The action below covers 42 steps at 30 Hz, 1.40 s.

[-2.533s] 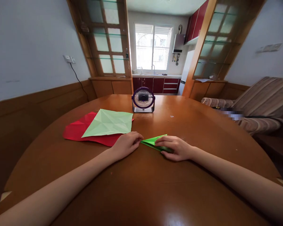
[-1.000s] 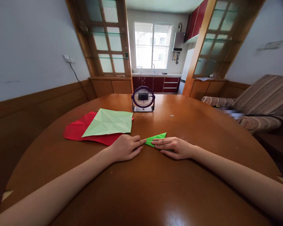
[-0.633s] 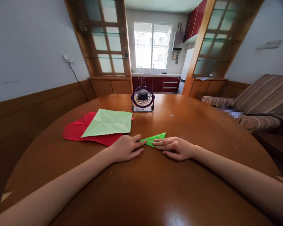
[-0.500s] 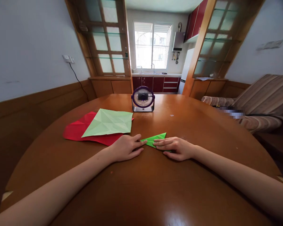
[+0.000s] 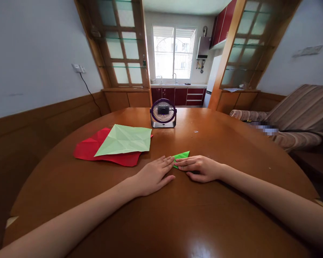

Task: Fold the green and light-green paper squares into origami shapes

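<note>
1. Fingers point(image 5: 168, 164) of the left hand point(image 5: 156, 175) are out straight and laid flat, tips on the near-left part of the folded green paper point(image 5: 182, 155). Thumb set apart, pointing toward the other hand. Not gripping; reads as pressing down.

2. Right hand point(image 5: 200, 168): fingers extended, lightly bent, lying over the right part of the same paper. Thumb sits apart below them, near the tabletop. No pinch showing; the underside is hidden, so can't rule out light hold at the edge.

3. Paper location: on the table point(image 5: 172, 222), between and under both hands. Visible bit is a pointed corner aimed away to the right, plus a sliver between the fingertips. Full outline covered.

4. Done so far: green paper is down to a small, flat, pointed form, so I'd judge several folds made. Current step looks like flattening a crease.

5. Left: can't tell how many folds remain; hands hide most of the layers.

6. Other sheets: pale green sheet point(image 5: 126, 139), creased but opened out, lies on the red paper point(image 5: 123, 159), both left of the hands. Neither touched.

7. Small fan point(image 5: 163, 111) stands upright beyond, well apart from the hands.
</note>
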Each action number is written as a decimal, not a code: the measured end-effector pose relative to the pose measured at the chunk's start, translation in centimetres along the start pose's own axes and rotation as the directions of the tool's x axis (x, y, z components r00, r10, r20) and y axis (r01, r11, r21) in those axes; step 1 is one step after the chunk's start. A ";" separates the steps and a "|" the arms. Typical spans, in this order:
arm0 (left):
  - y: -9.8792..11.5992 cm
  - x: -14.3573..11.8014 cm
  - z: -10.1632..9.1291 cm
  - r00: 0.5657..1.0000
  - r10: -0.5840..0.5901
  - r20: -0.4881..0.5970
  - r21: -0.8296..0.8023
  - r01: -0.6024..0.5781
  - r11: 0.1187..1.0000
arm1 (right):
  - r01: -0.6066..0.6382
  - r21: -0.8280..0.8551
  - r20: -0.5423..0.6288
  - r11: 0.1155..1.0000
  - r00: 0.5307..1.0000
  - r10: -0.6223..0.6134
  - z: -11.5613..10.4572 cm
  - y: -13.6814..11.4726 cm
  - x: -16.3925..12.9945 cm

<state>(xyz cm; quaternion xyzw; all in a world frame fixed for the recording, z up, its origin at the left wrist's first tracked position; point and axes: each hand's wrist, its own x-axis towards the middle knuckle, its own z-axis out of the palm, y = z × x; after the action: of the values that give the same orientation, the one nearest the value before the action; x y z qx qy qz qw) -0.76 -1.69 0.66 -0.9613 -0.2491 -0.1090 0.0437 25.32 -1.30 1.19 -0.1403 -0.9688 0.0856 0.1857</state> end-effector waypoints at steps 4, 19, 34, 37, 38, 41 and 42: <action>0.1 -0.4 0.0 0.992 -0.056 0.114 -0.121 0.070 0.990 | -0.044 -0.041 -0.048 0.998 0.998 0.042 0.0 0.0 -0.3; 0.0 -0.2 -0.8 0.990 -0.005 0.141 -0.099 0.019 0.995 | -0.027 -0.336 0.010 0.942 0.999 0.032 0.2 -0.6 0.2; 0.7 -0.2 -0.5 0.997 -0.045 0.065 0.256 0.027 0.966 | -0.061 -0.442 -0.140 0.895 0.990 -0.002 0.0 -0.3 -0.7; 0.9 0.2 -0.2 0.995 -0.077 0.062 0.279 0.056 0.959 | -0.063 -0.435 -0.198 0.898 0.980 -0.027 -0.2 -0.2 -1.0; 1.0 0.3 -0.1 0.994 -0.091 0.062 0.276 0.071 0.958 | -0.062 -0.430 -0.207 0.901 0.978 -0.031 -0.2 -0.2 -1.0; 1.2 0.6 0.3 0.991 -0.120 0.055 0.231 0.104 0.967 | -0.052 -0.413 -0.191 0.909 0.981 -0.031 -0.2 -0.2 -0.8; 1.3 0.7 0.4 0.992 -0.115 0.050 0.198 0.103 0.975 | -0.051 -0.410 -0.182 0.911 0.983 -0.027 -0.2 -0.1 -0.6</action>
<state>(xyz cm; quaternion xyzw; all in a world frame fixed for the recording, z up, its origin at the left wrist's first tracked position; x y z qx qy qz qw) 0.57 -2.44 0.40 -0.9401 -0.3124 -0.0568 0.1241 25.92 -1.60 1.21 -0.1895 -0.9428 -0.1332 0.2397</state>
